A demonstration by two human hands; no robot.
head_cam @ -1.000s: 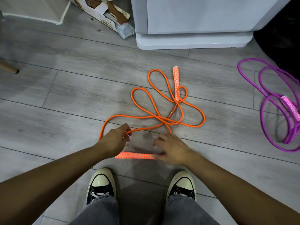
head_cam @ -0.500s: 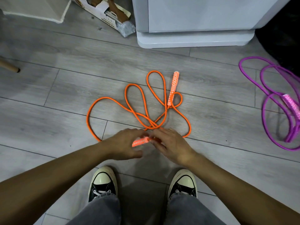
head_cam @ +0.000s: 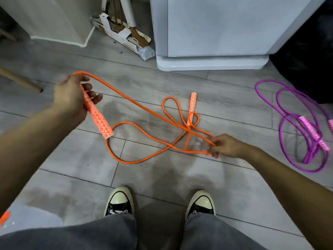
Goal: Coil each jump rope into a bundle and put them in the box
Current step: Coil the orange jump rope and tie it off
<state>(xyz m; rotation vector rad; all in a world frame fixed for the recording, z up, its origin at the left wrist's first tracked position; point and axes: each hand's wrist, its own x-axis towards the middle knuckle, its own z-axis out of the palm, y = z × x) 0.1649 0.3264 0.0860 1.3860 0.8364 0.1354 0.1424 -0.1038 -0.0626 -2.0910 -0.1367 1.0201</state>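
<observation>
While lifted above the grey plank floor [head_cam: 54,177], left hand [head_cam: 71,98] wrapped round one patterned orange handle [head_cam: 97,120] of the orange cord jump rope [head_cam: 144,156]; right hand [head_cam: 225,146] pinching the cord lower down. Slack loops and second patterned orange handle [head_cam: 192,107] lying on the floor between. Coiling judged barely begun. Purple cord jump rope [head_cam: 297,127] sprawled loose at right, untouched. No box identifiable with certainty.
</observation>
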